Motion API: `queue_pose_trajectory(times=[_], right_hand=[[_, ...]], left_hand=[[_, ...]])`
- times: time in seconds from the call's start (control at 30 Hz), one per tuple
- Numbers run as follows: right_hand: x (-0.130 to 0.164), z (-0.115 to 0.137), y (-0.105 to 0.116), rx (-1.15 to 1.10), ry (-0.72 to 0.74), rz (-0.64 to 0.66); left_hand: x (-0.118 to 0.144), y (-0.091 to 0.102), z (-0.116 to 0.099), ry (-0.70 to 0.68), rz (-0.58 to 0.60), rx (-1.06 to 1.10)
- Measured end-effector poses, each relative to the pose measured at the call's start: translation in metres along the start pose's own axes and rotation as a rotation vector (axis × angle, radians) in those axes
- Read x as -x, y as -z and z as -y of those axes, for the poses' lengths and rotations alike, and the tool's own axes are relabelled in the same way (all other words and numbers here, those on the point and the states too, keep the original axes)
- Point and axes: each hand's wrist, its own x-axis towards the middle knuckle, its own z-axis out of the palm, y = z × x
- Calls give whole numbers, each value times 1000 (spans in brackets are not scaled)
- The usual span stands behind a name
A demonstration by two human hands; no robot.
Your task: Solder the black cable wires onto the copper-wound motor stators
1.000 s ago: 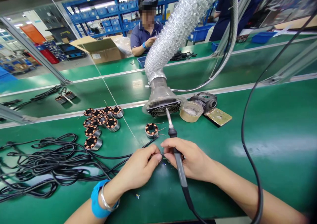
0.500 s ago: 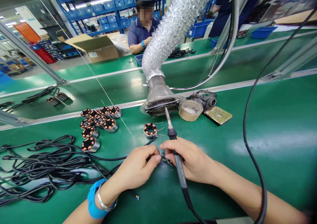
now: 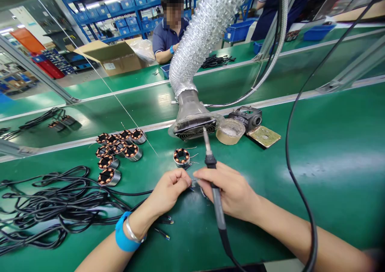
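My left hand (image 3: 171,191) is closed, thumb and forefinger pinching the thin wire end of a black cable (image 3: 135,193). My right hand (image 3: 234,193) is wrapped round a soldering iron (image 3: 219,212), its tip pointing up and away from me. The right thumb and forefinger also meet close to the left fingertips, by a thin wire; whether they grip it I cannot tell. Just beyond the hands stands a copper-wound motor stator (image 3: 181,158) with loose wire leads. Something shiny lies partly hidden under my right fingers.
Stators (image 3: 108,176) cluster at left behind a tangle of black cables (image 3: 60,208); stripped cable ends (image 3: 164,234) poke out below my left wrist. Ahead stand a fume extractor hood (image 3: 194,121), a round tub (image 3: 230,131) and a soldering iron stand (image 3: 248,118). A co-worker (image 3: 168,37) sits opposite.
My left hand has shifted slightly up and left, uncovering more stripped cable ends below its wrist. My right hand keeps hold of the soldering iron. The view has shifted slightly.
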Motion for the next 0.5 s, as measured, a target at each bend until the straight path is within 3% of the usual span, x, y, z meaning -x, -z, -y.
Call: queue_pose_trajectory(times=[0.17,0.27,0.5], right_hand=[[8,18,27,-45,-221,-114],[11,27,37,-42,-219,-165],[16,16,33,0,-338,-250]], left_hand=[[-3,-1,4,-2,-101,-61],[-4,-2,5,-23,-111,-98],[-5,-1,7,-50,-105,-106]])
